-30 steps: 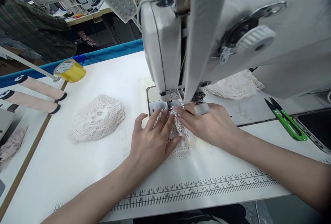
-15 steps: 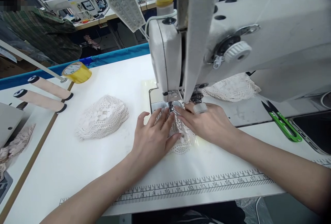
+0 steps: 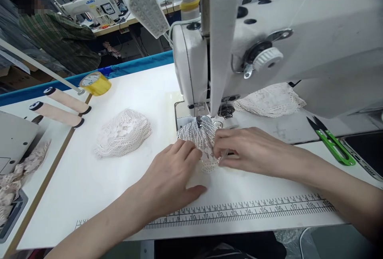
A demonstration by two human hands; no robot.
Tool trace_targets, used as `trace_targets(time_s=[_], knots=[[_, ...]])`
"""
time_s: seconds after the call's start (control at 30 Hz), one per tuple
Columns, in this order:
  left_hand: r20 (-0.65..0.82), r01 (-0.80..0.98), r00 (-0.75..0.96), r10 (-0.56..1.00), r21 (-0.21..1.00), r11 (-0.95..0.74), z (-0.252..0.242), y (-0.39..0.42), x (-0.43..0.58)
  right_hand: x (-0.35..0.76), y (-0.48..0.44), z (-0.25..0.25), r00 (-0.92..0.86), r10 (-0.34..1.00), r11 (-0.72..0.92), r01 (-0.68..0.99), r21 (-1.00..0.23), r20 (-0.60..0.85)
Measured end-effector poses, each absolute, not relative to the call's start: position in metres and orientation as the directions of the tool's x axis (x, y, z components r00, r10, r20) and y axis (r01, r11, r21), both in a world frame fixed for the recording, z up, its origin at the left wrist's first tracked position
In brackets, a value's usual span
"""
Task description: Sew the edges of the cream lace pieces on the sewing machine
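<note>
A piece of white lace (image 3: 205, 137) lies under the presser foot of the white sewing machine (image 3: 191, 67) and spreads toward me. My left hand (image 3: 176, 167) rests at the lace's left edge, palm down, with its thumb stretched away from the curled fingers and nothing gripped. On the other side, my right hand (image 3: 245, 151) pinches the lace's right edge between thumb and fingers. A folded pile of lace (image 3: 124, 133) sits on the white table to the left, and more lace (image 3: 271, 100) lies behind the needle, beneath the machine arm.
Green snips (image 3: 332, 141) and a phone (image 3: 365, 151) lie at the right. Thread cones (image 3: 56, 113) and yellow tape (image 3: 95, 83) are at the left. A printed ruler (image 3: 233, 213) runs along the front edge. A person (image 3: 56, 38) sits beyond the table.
Both hands have drawn back from the needle toward me. The left fingers have lifted off the lace's middle, the right ones have closed on its edge, and more lace shows. The view has shifted slightly.
</note>
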State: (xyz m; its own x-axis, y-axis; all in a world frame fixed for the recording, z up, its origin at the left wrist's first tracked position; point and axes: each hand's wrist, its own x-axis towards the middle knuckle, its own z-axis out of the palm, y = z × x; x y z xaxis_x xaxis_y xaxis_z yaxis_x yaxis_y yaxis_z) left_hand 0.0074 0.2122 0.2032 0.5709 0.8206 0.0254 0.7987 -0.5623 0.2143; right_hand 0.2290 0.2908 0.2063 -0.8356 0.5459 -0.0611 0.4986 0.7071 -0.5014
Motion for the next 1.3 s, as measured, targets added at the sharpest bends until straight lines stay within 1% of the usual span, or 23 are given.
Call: trace_targets(time_s=[0.07, 0.13, 0.17, 0.2, 0.23, 0.27, 0.3, 0.37, 0.43, 0.5, 0.57, 0.67, 0.73, 0.77, 0.83, 1.0, 1.07, 1.1, 1.17, 1.2, 1.27, 1.3], knots=[[0.015, 0.816, 0.564, 0.826, 0.143, -0.56, 0.201, 0.213, 0.01, 0.23, 0.291, 0.207, -0.824, 0.566, 0.683, 0.494, -0.538, -0.038], [0.066, 0.832, 0.548, 0.834, 0.061, -0.552, 0.193, 0.219, 0.013, 0.229, 0.291, 0.206, -0.785, 0.618, 0.609, 0.51, -0.607, -0.04], [0.095, 0.839, 0.537, 0.838, 0.039, -0.542, 0.189, 0.224, 0.013, 0.228, 0.291, 0.206, -0.76, 0.648, 0.556, 0.521, -0.648, -0.055], [0.121, 0.847, 0.52, 0.846, 0.053, -0.528, 0.185, 0.229, 0.013, 0.228, 0.29, 0.206, -0.736, 0.673, 0.508, 0.529, -0.68, -0.069], [0.139, 0.854, 0.492, 0.859, 0.111, -0.508, 0.183, 0.235, 0.012, 0.226, 0.29, 0.206, -0.718, 0.692, 0.478, 0.536, -0.696, -0.077], [0.143, 0.856, 0.454, 0.879, 0.204, -0.476, 0.182, 0.24, 0.011, 0.225, 0.289, 0.205, -0.708, 0.703, 0.475, 0.54, -0.695, -0.069], [0.139, 0.847, 0.419, 0.897, 0.296, -0.442, 0.183, 0.245, 0.01, 0.224, 0.288, 0.204, -0.707, 0.706, 0.502, 0.542, -0.674, -0.043], [0.11, 0.814, 0.366, 0.924, 0.443, -0.375, 0.188, 0.251, 0.009, 0.221, 0.286, 0.199, -0.715, 0.696, 0.609, 0.541, -0.579, 0.064], [0.101, 0.793, 0.333, 0.938, 0.509, -0.336, 0.195, 0.255, 0.008, 0.219, 0.285, 0.193, -0.693, 0.676, 0.715, 0.537, -0.447, 0.25], [0.106, 0.783, 0.313, 0.944, 0.534, -0.319, 0.203, 0.257, 0.009, 0.218, 0.286, 0.186, -0.623, 0.629, 0.776, 0.54, -0.327, 0.465], [0.093, 0.796, 0.33, 0.939, 0.507, -0.33, 0.21, 0.26, 0.009, 0.217, 0.287, 0.181, -0.549, 0.568, 0.802, 0.539, -0.26, 0.613], [-0.002, 0.84, 0.402, 0.916, 0.4, -0.368, 0.215, 0.266, 0.007, 0.214, 0.29, 0.178, -0.511, 0.529, 0.815, 0.529, -0.237, 0.678], [-0.052, 0.858, 0.407, 0.912, 0.365, -0.362, 0.215, 0.271, 0.004, 0.212, 0.291, 0.178, -0.496, 0.536, 0.802, 0.551, -0.23, 0.683], [-0.059, 0.857, 0.402, 0.914, 0.376, -0.352, 0.214, 0.273, 0.003, 0.212, 0.291, 0.178, -0.492, 0.545, 0.793, 0.566, -0.226, 0.679], [-0.05, 0.832, 0.395, 0.917, 0.443, -0.334, 0.213, 0.275, 0.001, 0.211, 0.292, 0.177, -0.497, 0.563, 0.778, 0.588, -0.221, 0.66], [-0.036, 0.663, 0.42, 0.907, 0.694, -0.279, 0.212, 0.273, -0.003, 0.212, 0.289, 0.177, -0.545, 0.6, 0.773, 0.585, -0.247, 0.586], [-0.023, 0.614, 0.418, 0.908, 0.744, -0.264, 0.21, 0.269, -0.004, 0.212, 0.286, 0.179, -0.568, 0.601, 0.78, 0.571, -0.256, 0.562], [-0.003, 0.601, 0.431, 0.902, 0.747, -0.284, 0.207, 0.266, -0.005, 0.212, 0.285, 0.181, -0.586, 0.6, 0.785, 0.561, -0.262, 0.545], [0.073, 0.594, 0.48, 0.874, 0.706, -0.386, 0.198, 0.26, -0.006, 0.214, 0.283, 0.184, -0.648, 0.597, 0.798, 0.535, -0.275, 0.473], [0.126, 0.6, 0.511, 0.85, 0.656, -0.458, 0.192, 0.255, -0.006, 0.215, 0.282, 0.186, -0.688, 0.594, 0.804, 0.526, -0.277, 0.417], [0.242, 0.618, 0.566, 0.788, 0.508, -0.6, 0.181, 0.247, -0.006, 0.216, 0.28, 0.188, -0.76, 0.565, 0.825, 0.506, -0.252, 0.322], [0.302, 0.627, 0.589, 0.749, 0.413, -0.66, 0.176, 0.242, -0.006, 0.217, 0.279, 0.188, -0.782, 0.542, 0.84, 0.494, -0.224, 0.309]])
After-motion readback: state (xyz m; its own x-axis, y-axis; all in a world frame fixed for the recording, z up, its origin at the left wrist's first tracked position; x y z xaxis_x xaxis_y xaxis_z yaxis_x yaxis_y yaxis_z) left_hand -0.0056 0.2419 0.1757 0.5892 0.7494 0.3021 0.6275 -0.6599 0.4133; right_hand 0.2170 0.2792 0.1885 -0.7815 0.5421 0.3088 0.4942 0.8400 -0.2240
